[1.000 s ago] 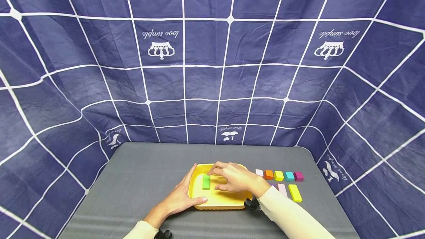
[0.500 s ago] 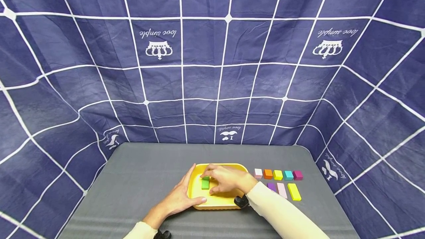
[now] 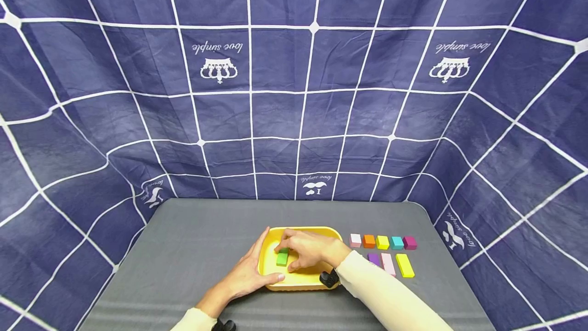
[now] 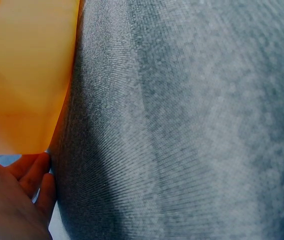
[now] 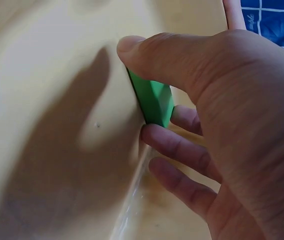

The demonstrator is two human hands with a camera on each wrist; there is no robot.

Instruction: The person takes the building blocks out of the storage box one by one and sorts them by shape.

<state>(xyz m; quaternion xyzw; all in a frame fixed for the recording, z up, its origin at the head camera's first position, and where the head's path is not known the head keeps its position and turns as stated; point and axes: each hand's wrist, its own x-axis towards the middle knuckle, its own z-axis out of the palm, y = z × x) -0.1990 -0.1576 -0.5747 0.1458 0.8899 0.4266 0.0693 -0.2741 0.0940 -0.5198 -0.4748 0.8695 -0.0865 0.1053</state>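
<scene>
A shallow yellow plastic tray sits on the grey table, with one green rectangular block inside it on the left. My left hand holds the tray's left near corner, thumb over the near rim and fingers along the left side. In the left wrist view its fingertips press the orange-looking outer wall. Reaching into the tray, my right hand has its fingers curled about the green block. The right wrist view shows the thumb across one end of the block and fingertips at the other.
Right of the tray stands a row of cubes: pale pink, orange, yellow, teal and magenta. Nearer lie longer blocks: purple, pink and yellow. A blue gridded curtain surrounds the table.
My right hand has moved left and closed its fingers about the green block, which has shifted slightly nearer and turned a little. The left hand keeps its place on the tray.
</scene>
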